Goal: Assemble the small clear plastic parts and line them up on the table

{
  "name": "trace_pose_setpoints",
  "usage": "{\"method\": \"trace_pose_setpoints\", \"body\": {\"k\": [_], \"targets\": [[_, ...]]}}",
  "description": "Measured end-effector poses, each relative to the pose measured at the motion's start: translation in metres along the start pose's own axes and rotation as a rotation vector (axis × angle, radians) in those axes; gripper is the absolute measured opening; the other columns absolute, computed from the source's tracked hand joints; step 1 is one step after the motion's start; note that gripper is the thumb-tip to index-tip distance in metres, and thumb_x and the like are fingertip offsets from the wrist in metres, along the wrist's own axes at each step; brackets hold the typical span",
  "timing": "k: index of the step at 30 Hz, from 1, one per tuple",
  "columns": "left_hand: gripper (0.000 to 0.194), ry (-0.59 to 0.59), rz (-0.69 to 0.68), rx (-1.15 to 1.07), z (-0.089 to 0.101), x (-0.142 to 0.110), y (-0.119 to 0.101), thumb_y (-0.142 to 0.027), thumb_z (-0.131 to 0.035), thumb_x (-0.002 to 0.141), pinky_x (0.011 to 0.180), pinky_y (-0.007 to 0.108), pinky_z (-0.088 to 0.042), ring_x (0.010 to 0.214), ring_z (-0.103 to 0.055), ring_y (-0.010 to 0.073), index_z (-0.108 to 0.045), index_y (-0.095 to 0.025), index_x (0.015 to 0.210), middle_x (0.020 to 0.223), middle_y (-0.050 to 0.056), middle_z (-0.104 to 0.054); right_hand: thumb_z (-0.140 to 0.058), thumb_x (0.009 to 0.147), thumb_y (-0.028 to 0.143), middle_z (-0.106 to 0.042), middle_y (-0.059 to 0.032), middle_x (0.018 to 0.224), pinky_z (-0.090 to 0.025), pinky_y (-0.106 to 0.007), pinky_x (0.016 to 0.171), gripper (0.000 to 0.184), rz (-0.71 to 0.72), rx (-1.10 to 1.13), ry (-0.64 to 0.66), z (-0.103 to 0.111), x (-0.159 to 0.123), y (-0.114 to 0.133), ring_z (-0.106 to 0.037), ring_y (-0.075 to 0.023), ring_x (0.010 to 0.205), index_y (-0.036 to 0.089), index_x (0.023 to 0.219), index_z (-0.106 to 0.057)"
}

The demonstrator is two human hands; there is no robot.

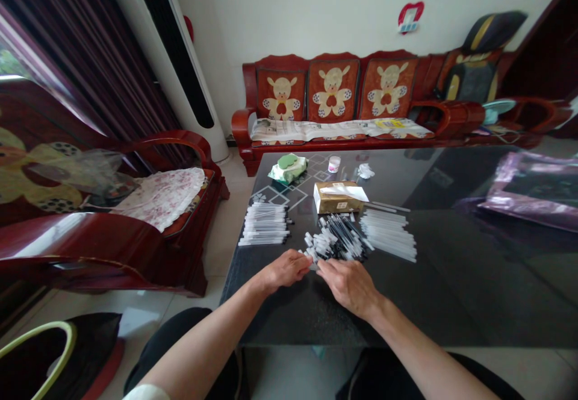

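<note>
Inside the near edge of the tabletop [298,321], we saw the left hand [288,268] and the right hand [348,282] close together, the fingers of both pinching a small pale piece [313,266]. Just beyond the fingertips, toward the far edge, lay the white caps [322,244], nearer to the left hand. The clear tubes [388,234] lay beyond the right hand, their long axes slightly slanted against the near edge.

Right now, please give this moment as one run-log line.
left hand: at white pieces | right hand: close to left | grip: unclear | black sticks: beyond hands
</note>
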State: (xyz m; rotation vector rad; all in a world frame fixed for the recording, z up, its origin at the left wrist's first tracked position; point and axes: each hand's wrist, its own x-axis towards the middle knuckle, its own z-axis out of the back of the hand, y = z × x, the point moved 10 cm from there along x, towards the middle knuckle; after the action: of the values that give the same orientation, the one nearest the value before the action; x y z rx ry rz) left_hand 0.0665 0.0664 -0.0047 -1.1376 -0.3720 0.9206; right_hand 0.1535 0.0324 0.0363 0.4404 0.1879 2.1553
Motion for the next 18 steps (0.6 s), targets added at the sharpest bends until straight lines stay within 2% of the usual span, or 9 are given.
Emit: {"method": "trace_pose_setpoints", "body": {"k": [3, 5, 7, 9, 11, 14, 18], "targets": [[0.047, -0.067, -0.129, 0.164, 0.004, -0.006, -0.015, -0.046, -0.027, 0.097, 0.059, 0.023, -0.038, 0.057, -0.047, 0.0111, -0.054, -0.016, 0.073, 0.062, -0.001, -0.051, -0.040, 0.096, 0.033, -0.064, -0.0045, 0.068, -0.031, -0.026, 0.058, 0.033, -0.109, 0.168, 0.030, -0.005, 0.001, -0.014, -0.055, -0.0141, 0.061, 0.018, 0.076, -0.061], [0.036, -0.153, -0.261, 0.306, 0.010, -0.013, -0.033, -0.040, -0.032, 0.098, 0.073, 0.025, -0.041, 0.076, -0.055, 0.0146, -0.059, -0.017, 0.094, 0.082, 0.003, -0.061, -0.041, 0.095, 0.038, -0.057, -0.0008, 0.057, -0.030, -0.024, 0.055, 0.038, -0.206, 0.387, 0.069, -0.012, 0.000, -0.027, -0.051, -0.0122, 0.055, 0.018, 0.068, -0.058], [0.030, -0.175, -0.335, 0.396, 0.009, -0.017, -0.043, -0.037, -0.035, 0.098, 0.078, 0.025, -0.042, 0.085, -0.057, 0.0160, -0.058, -0.019, 0.105, 0.094, 0.005, -0.061, -0.042, 0.093, 0.043, -0.048, 0.0026, 0.049, -0.028, -0.023, 0.050, 0.040, -0.285, 0.667, 0.146, -0.024, -0.002, -0.034, -0.043, -0.0099, 0.047, 0.016, 0.069, -0.059], [0.029, -0.140, -0.364, 0.456, 0.005, -0.018, -0.047, -0.037, -0.035, 0.098, 0.074, 0.023, -0.041, 0.082, -0.057, 0.0150, -0.058, -0.020, 0.100, 0.091, 0.004, -0.058, -0.043, 0.091, 0.045, -0.043, 0.0052, 0.044, -0.025, -0.022, 0.044, 0.039, -0.342, 0.923, 0.245, -0.035, -0.006, -0.034, -0.034, -0.0080, 0.039, 0.014, 0.075, -0.061], [0.031, -0.111, -0.398, 0.504, 0.001, -0.019, -0.050, -0.037, -0.034, 0.098, 0.070, 0.022, -0.040, 0.075, -0.055, 0.0138, -0.058, -0.019, 0.091, 0.084, 0.002, -0.055, -0.046, 0.090, 0.046, -0.042, 0.0064, 0.042, -0.023, -0.022, 0.042, 0.039, -0.362, 1.067, 0.316, -0.040, -0.008, -0.030, -0.029, -0.0069, 0.036, 0.012, 0.078, -0.062], [0.033, -0.104, -0.427, 0.523, 0.000, -0.021, -0.052, -0.037, -0.032, 0.099, 0.067, 0.022, -0.037, 0.070, -0.052, 0.0133, -0.054, -0.018, 0.084, 0.078, 0.002, -0.053, -0.046, 0.090, 0.044, -0.040, 0.0063, 0.043, -0.025, -0.022, 0.045, 0.038, -0.293, 1.021, 0.300, -0.032, -0.005, -0.023, -0.032, -0.0073, 0.039, 0.013, 0.074, -0.061], [0.037, -0.094, -0.362, 0.416, 0.002, -0.016, -0.045, -0.040, -0.033, 0.098, 0.061, 0.023, -0.032, 0.060, -0.043, 0.0112, -0.049, -0.017, 0.074, 0.066, -0.002, -0.044, -0.044, 0.094, 0.037, -0.046, 0.0031, 0.053, -0.028, -0.023, 0.053, 0.039, -0.136, 0.568, 0.133, -0.007, 0.001, -0.016, -0.043, -0.0092, 0.051, 0.016, 0.063, -0.055]]}}
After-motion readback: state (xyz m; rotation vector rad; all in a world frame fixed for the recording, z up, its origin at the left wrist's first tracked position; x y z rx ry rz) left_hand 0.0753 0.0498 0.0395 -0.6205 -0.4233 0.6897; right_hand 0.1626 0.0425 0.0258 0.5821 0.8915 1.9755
